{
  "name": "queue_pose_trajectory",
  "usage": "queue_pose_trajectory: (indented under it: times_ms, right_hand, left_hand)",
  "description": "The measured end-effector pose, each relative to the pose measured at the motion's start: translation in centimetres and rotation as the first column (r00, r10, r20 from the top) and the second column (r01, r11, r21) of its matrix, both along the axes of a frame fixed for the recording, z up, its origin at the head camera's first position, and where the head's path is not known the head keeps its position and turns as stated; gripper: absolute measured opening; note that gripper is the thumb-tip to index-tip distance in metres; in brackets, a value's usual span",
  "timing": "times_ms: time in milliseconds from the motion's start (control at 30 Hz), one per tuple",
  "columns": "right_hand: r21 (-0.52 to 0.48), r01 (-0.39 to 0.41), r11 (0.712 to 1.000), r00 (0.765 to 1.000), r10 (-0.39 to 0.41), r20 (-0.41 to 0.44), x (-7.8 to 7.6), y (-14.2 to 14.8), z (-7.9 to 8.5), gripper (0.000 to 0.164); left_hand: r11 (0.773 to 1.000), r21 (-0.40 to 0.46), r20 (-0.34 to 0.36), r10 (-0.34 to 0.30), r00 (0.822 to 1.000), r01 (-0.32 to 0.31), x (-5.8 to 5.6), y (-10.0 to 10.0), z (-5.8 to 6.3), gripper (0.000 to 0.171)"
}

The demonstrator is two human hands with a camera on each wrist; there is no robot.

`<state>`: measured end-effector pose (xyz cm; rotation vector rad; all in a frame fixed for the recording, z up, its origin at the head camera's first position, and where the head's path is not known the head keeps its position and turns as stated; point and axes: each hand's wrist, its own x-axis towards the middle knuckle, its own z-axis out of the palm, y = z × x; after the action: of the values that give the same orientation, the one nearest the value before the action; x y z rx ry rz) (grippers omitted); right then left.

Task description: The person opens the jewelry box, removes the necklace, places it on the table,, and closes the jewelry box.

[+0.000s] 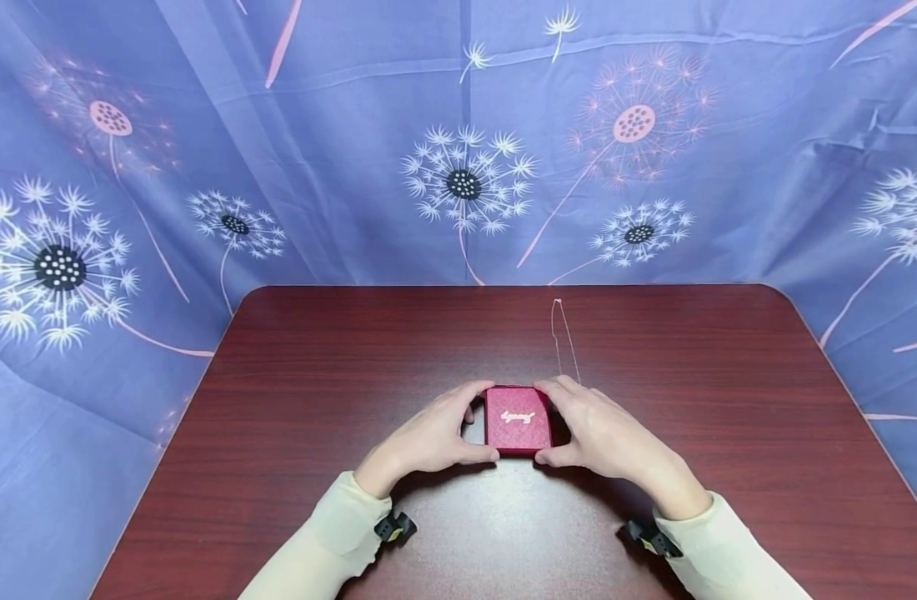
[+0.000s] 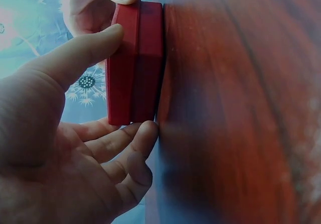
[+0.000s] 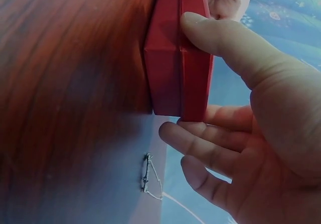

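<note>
A small red jewelry box (image 1: pixel 518 419) sits on the table with its lid on, gold lettering on top reading upside down. My left hand (image 1: pixel 432 432) grips its left side, thumb on the near edge and fingers at the far edge. On the opposite side my right hand (image 1: pixel 608 435) holds the box the same way. Both wrist views show the thumbs against the lid (image 3: pixel 196 78), with a seam between it and the base (image 3: pixel 163 78). Behind the right hand lies a thin necklace (image 1: pixel 554 333); its silver pendant (image 3: pixel 146 174) shows in the right wrist view.
The dark red wood-grain table (image 1: pixel 338 350) has rounded far corners. A blue cloth with dandelion prints (image 1: pixel 353 167) hangs behind it and along the sides. Black wrist cameras (image 1: pixel 395 527) are strapped at both light sleeves (image 1: pixel 331 533).
</note>
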<state>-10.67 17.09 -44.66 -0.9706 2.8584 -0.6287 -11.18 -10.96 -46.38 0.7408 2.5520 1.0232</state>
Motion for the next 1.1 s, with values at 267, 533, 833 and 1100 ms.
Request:
queue_pose_trajectory:
  times_ms: [267, 533, 833, 1100]
  right_hand:
    - [0.032, 0.007, 0.999, 1.000, -0.007, -0.012, -0.07, -0.07, -0.12, 0.095]
    - [0.033, 0.012, 0.999, 1.000, -0.012, -0.020, -0.09, -0.09, -0.07, 0.096]
    - [0.028, 0.016, 0.999, 1.000, -0.015, -0.023, 0.01, -0.04, -0.15, 0.094]
    - [0.047, 0.024, 0.999, 1.000, -0.025, 0.008, 0.03, -0.07, -0.23, 0.094]
  left_hand:
    - [1.000, -0.002, -0.007, 0.006, 1.000, -0.006, 0.06, 0.08, -0.07, 0.094]
    - [1.000, 0.000, -0.026, -0.006, 1.000, 0.006, -0.04, 0.10, -0.19, 0.095]
    - [1.000, -0.011, -0.032, -0.007, 0.999, 0.006, -0.07, 0.06, -0.40, 0.097]
    - [1.000, -0.013, -0.035, -0.011, 0.999, 0.010, -0.02, 0.15, -0.29, 0.098]
